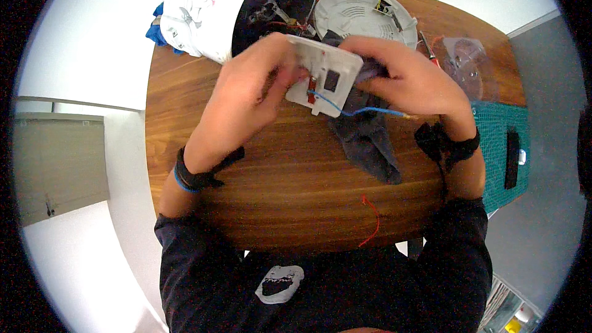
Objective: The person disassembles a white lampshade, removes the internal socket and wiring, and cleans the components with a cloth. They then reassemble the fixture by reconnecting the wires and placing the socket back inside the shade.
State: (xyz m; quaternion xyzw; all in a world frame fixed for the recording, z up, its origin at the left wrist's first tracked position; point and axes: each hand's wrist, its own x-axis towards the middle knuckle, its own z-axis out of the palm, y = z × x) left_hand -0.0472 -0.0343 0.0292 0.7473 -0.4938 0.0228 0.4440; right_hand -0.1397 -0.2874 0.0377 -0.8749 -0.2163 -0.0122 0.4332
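Observation:
My left hand (256,83) is closed on the left side of a small white plastic panel (340,61), raised above the table with its inner side showing. The panel has a dark rectangular opening and a reddish-brown part, from which a blue wire (376,110) runs off to the right. A dark grey cloth (368,145) is bunched in my closed right hand (407,74), beside the panel's right edge, and its lower end hangs down over the tabletop. Some of my right fingertips are hidden behind the panel and cloth.
A white drum-shaped housing (206,6) lies tipped with its dark inside facing right. Behind my hands sits a round white cover (336,15). Right are a red-handled tool (434,60), a clear plastic bag (465,65) and a green cutting mat (496,148). A red wire (377,219) lies near me.

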